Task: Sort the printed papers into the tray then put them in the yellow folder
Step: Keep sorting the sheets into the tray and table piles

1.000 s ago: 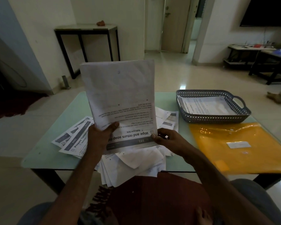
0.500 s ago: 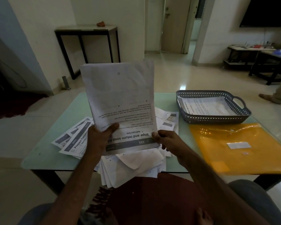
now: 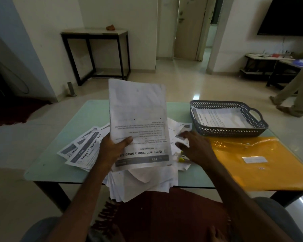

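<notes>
Two hands, two jobs: your left hand [image 3: 112,151] pinches the stack [image 3: 138,110] at its lower edge, thumb in front, long axis upright over the table's [image 3: 94,112] middle; your right hand [image 3: 196,149] hovers spread above the loose sheets [image 3: 84,151], gripping nothing. It is nearer the tray [image 3: 226,131], ahead and rightward; limp, creased paper; perforated grey walls; glossy yellow folder [image 3: 252,172] just beside.

held sheet [image 3: 138,110] hdr "Wipe and return soap", table sheet [image 3: 87,153] "Prepare Tomorrow", no. 2651
</notes>
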A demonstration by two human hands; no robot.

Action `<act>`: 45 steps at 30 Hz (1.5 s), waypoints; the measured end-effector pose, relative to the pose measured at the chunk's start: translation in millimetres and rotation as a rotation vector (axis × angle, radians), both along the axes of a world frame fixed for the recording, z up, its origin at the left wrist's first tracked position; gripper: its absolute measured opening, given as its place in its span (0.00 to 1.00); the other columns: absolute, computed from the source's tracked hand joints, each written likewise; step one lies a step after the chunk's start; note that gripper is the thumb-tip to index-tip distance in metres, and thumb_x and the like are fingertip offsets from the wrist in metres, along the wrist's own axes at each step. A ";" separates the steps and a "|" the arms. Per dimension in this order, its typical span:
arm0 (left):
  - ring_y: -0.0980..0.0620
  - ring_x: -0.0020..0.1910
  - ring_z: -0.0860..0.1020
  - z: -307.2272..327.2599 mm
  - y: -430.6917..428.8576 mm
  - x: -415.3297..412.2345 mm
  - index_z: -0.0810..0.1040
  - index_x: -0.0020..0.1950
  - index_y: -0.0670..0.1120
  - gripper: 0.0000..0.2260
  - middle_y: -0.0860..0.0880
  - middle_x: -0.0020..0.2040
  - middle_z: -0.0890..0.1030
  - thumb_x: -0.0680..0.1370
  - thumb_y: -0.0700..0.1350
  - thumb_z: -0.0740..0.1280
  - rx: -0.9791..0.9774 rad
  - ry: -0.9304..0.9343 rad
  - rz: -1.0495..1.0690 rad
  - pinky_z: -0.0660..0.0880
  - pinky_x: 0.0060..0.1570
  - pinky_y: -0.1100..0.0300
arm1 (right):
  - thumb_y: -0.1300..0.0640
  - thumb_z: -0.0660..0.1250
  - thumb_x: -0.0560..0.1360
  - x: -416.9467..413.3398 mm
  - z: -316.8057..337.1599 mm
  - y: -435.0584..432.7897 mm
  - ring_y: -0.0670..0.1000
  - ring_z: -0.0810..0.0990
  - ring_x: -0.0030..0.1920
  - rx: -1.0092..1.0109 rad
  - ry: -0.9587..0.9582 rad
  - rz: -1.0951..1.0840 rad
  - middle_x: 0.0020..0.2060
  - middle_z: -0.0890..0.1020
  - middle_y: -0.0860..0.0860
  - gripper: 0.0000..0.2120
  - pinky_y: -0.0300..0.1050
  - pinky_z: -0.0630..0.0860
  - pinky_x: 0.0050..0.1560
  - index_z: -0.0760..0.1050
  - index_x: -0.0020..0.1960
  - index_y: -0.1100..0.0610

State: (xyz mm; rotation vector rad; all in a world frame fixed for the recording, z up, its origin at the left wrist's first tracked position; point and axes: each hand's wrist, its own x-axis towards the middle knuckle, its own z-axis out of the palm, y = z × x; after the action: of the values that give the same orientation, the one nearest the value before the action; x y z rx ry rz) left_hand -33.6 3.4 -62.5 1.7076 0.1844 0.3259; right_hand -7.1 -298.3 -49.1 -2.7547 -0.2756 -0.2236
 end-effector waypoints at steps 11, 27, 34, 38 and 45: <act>0.53 0.47 0.85 32.6 -2.2 -13.6 0.82 0.56 0.48 0.17 0.53 0.48 0.87 0.69 0.46 0.79 0.140 0.175 -0.379 0.82 0.44 0.59 | 0.37 0.72 0.74 84.6 164.0 30.6 0.55 0.75 0.69 -0.014 0.202 0.375 0.68 0.76 0.49 0.32 0.50 0.75 0.63 0.69 0.73 0.47; 0.47 0.48 0.85 52.3 -163.4 71.5 0.78 0.58 0.45 0.10 0.47 0.51 0.85 0.78 0.44 0.71 -0.176 0.078 -0.225 0.81 0.39 0.61 | 0.57 0.68 0.80 73.5 83.5 -172.8 0.58 0.86 0.52 1.085 0.290 -0.015 0.60 0.83 0.58 0.18 0.51 0.84 0.46 0.73 0.68 0.57; 0.47 0.45 0.83 59.8 -279.9 173.2 0.74 0.58 0.45 0.08 0.45 0.53 0.82 0.79 0.43 0.67 0.003 0.066 -0.069 0.81 0.44 0.54 | 0.51 0.73 0.77 136.7 71.3 -251.7 0.57 0.80 0.55 0.800 -0.004 -0.396 0.64 0.78 0.57 0.25 0.55 0.80 0.53 0.67 0.68 0.56; 0.43 0.49 0.82 58.5 -314.9 229.0 0.74 0.59 0.44 0.11 0.43 0.56 0.82 0.79 0.45 0.68 0.091 0.090 -0.076 0.81 0.52 0.49 | 0.55 0.74 0.76 181.5 68.6 -282.9 0.61 0.79 0.61 0.658 -0.006 -0.457 0.66 0.77 0.58 0.27 0.55 0.77 0.56 0.66 0.70 0.57; 0.45 0.53 0.81 15.4 -330.6 267.9 0.73 0.64 0.42 0.20 0.45 0.59 0.81 0.76 0.47 0.72 0.184 0.251 -0.162 0.79 0.54 0.53 | 0.56 0.74 0.76 218.9 19.4 -318.3 0.63 0.76 0.65 0.505 0.053 -0.510 0.68 0.76 0.62 0.30 0.55 0.75 0.63 0.67 0.73 0.60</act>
State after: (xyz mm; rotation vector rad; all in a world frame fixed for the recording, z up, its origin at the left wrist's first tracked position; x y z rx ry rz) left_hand 234.3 -327.1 -47.1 1.9307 0.2035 0.0069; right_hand 211.9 -616.6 -29.7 -2.2704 0.4474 -0.2993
